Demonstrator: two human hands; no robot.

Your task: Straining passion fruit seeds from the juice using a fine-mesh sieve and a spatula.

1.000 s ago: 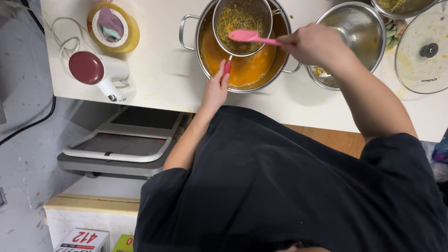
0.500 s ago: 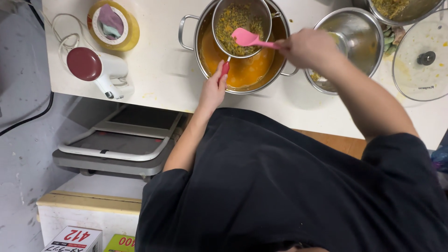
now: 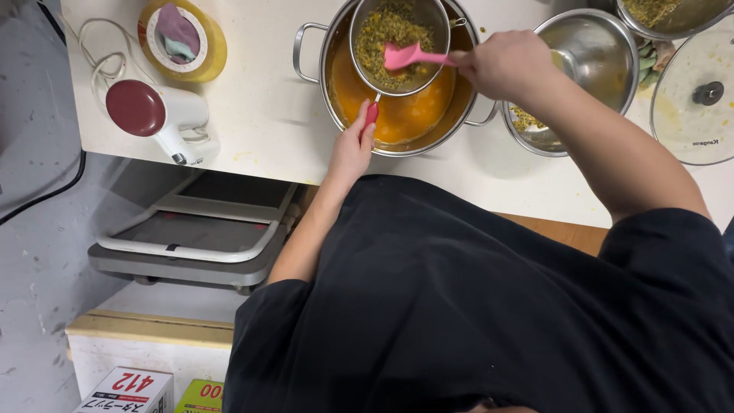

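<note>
A steel pot (image 3: 310, 53) of orange liquid stands on the white counter (image 3: 260, 115). Over it rests a metal mesh strainer (image 3: 397, 42) full of greenish-yellow pulp. My left hand (image 3: 352, 149) grips the strainer's red handle at the pot's near rim. My right hand (image 3: 505, 65) holds a pink spatula (image 3: 409, 55), whose blade presses into the pulp inside the strainer.
A steel bowl (image 3: 596, 53) with some pulp sits right of the pot, a glass lid (image 3: 699, 95) further right. A white hand mixer with a dark red end (image 3: 157, 115) and a yellow container (image 3: 183, 34) lie at the left. A folded step stool (image 3: 191, 237) and boxes (image 3: 126, 390) are below.
The spatula blade has shifted slightly inside the strainer, moving over the pulp. My left hand stays on the strainer handle.
</note>
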